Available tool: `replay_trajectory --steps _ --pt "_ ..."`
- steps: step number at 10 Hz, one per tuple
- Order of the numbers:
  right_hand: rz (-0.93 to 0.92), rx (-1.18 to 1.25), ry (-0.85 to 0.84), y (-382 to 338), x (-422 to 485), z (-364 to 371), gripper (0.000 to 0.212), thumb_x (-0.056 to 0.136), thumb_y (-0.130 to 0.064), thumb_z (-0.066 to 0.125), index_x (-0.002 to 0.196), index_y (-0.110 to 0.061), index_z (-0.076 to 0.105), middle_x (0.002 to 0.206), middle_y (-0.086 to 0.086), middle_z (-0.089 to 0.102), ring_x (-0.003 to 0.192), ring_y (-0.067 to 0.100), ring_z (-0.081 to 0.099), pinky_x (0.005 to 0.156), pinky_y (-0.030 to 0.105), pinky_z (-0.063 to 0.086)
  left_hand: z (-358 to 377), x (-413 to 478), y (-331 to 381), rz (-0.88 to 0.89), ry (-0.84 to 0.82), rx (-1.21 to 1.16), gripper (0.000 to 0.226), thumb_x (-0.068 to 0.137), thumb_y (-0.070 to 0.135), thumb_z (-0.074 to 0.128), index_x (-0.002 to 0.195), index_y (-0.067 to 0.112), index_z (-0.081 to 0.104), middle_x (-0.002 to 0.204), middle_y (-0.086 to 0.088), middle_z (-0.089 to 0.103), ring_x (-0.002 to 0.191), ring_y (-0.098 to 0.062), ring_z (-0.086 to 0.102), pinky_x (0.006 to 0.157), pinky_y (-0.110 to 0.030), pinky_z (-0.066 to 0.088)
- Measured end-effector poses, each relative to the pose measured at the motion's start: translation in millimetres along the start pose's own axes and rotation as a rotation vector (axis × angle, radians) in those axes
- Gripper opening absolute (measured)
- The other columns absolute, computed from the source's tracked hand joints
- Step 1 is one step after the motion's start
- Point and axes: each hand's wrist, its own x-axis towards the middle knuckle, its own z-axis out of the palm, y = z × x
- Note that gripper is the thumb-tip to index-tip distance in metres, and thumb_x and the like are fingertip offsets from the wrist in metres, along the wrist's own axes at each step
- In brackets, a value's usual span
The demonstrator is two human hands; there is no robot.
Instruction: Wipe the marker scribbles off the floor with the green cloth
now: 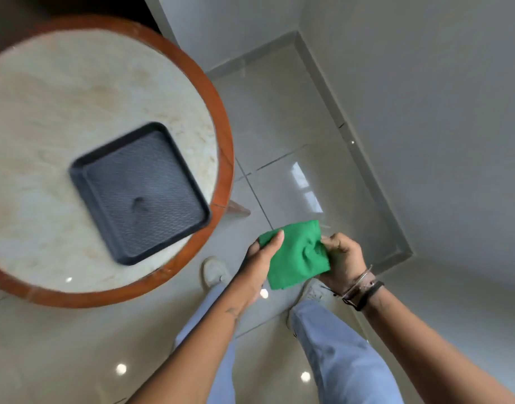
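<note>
Both hands, left hand (263,255) and right hand (342,259), clutch the green cloth (297,255) above glossy floor (279,118), beside a round table (221,118) bearing a black tray (75,170).

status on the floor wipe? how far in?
Done: the green cloth is picked up, held above the floor. In hand: left hand and right hand both grip it, standing beside the round table. Left: all the wiping; no marker scribbles show in view.
</note>
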Motion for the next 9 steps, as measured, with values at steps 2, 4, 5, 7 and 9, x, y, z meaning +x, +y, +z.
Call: replay_trajectory --steps 2,4,5,7,9 --pt "-0.212 -0.602 0.087 -5 -32 132 0.043 0.074 -0.01 0.079 0.11 -0.006 0.056 0.099 0.011 0.071 0.084 0.025 0.071 0.066 0.043 0.06 -25 -103 82 0.216 0.301 0.137 0.031 0.089 0.036 0.065 0.113 0.017 0.06 0.103 -0.005 0.073 0.092 -0.02 0.071 0.079 -0.037 0.058" --pt "-0.243 -0.725 0.257 6 28 220 0.01 0.083 -0.004 0.07 0.092 -0.003 0.066 0.089 0.015 0.071 0.074 0.026 0.068 0.062 0.034 0.06 -97 -118 137 0.286 0.421 0.103 0.028 0.082 0.004 0.072 0.107 0.004 0.059 0.102 -0.019 0.071 0.083 -0.025 0.07 0.074 -0.037 0.059" --pt "-0.338 -0.953 0.316 16 60 243 0.015 0.079 -0.009 0.074 0.091 -0.005 0.068 0.078 0.003 0.068 0.07 0.02 0.064 0.062 0.019 0.053 -125 -107 147 0.313 0.514 0.182 0.024 0.081 -0.004 0.07 0.103 0.003 0.062 0.096 -0.016 0.072 0.082 -0.025 0.069 0.07 -0.032 0.058" --pt "-0.328 -1.534 0.458 26 117 262 0.03 0.081 -0.025 0.068 0.107 -0.011 0.061 0.105 0.01 0.068 0.095 0.03 0.062 0.081 0.034 0.05 -154 -64 153 0.236 0.778 0.476 0.025 0.074 0.011 0.079 0.095 0.004 0.067 0.096 -0.015 0.073 0.088 -0.031 0.069 0.077 -0.041 0.057" --pt "-0.52 -1.864 0.54 33 107 262 0.027 0.082 -0.035 0.062 0.097 -0.013 0.056 0.103 0.01 0.056 0.094 0.032 0.055 0.071 0.039 0.05 -148 -60 153 0.216 0.908 0.755 0.048 0.082 0.028 0.072 0.122 0.009 0.052 0.125 -0.017 0.059 0.113 -0.037 0.057 0.086 -0.046 0.052"
